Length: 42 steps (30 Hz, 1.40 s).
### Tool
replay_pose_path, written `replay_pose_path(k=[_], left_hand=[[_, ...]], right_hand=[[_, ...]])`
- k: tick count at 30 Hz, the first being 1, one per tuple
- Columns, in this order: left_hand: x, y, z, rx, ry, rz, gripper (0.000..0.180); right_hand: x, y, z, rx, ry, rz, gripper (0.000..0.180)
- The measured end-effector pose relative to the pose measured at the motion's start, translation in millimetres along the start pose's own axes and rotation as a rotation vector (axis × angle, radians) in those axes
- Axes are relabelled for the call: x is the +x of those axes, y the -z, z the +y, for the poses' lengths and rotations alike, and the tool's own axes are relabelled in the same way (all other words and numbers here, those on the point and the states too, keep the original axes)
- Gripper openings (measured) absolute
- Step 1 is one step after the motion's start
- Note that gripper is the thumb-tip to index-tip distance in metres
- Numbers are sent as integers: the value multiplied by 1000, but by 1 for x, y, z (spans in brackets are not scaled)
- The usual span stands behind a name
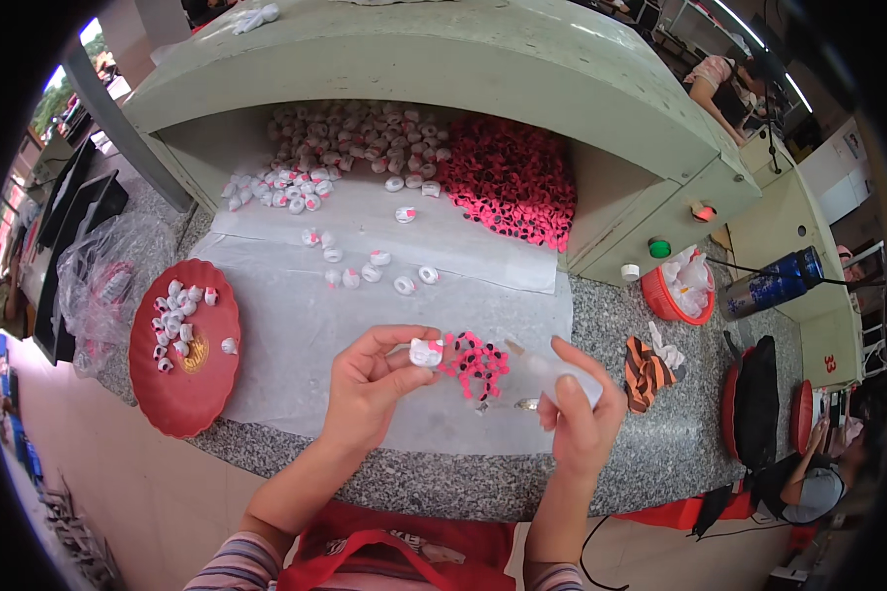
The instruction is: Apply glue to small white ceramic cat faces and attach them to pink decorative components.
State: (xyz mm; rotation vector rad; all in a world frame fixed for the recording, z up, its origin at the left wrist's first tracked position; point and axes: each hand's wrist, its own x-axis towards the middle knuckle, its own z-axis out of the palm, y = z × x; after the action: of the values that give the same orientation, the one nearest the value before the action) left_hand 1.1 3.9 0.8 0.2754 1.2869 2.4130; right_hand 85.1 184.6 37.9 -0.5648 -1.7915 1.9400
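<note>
My left hand [363, 394] pinches a small white toy head [425, 353] with a pink spot between thumb and fingertips, above the white paper sheet [296, 335]. To the right, my right hand [586, 428] is closed around a small white squeeze bottle [579, 386]; its tip points toward the left and looks blurred. Between the hands lies a loose cluster of small pink-and-black pieces [478, 364], close to the toy head. Farther back, several similar white heads [404, 285] are scattered over the paper.
Under the green shelf [414, 54] sit a heap of white heads [360, 138] and a pile of pink-and-black pieces [508, 182]. A red plate [182, 394] holds more heads at left. A red basket [650, 291], striped cloth [648, 374] and blue bottle [774, 284] stand right.
</note>
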Motion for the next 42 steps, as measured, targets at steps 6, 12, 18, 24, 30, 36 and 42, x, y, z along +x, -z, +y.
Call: replay_pose_path(k=[6, 12, 18, 24, 30, 36, 42], left_hand=[[3, 0, 3, -15, -6, 51, 35], [4, 5, 3, -16, 1, 142, 34], [0, 1, 0, -2, 13, 89, 34], [0, 1, -13, 74, 35, 18, 34], [-7, -8, -21, 105, -15, -64, 31], [-8, -6, -27, 218, -146, -160, 30], [-9, -12, -20, 196, -156, -195, 29]], right_hand=[[31, 19, 46, -40, -135, -135, 18], [15, -9, 45, -1026, 89, -367, 16], [15, -10, 48, -1079, 147, -442, 14], [14, -8, 36, -911, 303, -354, 16], [-5, -29, 17, -138, 21, -268, 7], [-6, -31, 22, -107, -32, -267, 12], [-5, -30, 22, -202, 49, -198, 17]])
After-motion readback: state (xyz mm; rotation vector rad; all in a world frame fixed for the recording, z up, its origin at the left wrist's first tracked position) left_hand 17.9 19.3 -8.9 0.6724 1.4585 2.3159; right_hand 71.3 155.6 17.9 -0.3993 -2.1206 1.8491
